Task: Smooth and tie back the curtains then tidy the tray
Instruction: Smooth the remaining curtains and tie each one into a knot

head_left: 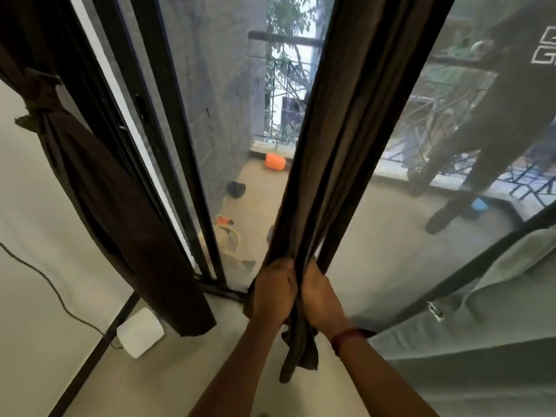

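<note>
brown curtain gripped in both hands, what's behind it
The clear glass balcony door; through it an orange plastic container peeks past the brown fabric curtain's left edge. Its right end is covered.

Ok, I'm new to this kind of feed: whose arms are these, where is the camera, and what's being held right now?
There is no machine here. These are a person's two bare arms, seen from a single wide-angle camera worn on their head, looking forward and down. The left hand and the right hand both grip the lower end of a brown curtain, which is gathered into a bunch in front of a glass sliding door. A second curtain on the left is already tied back with a knotted band. A white box sits on the floor by the wall.
</note>
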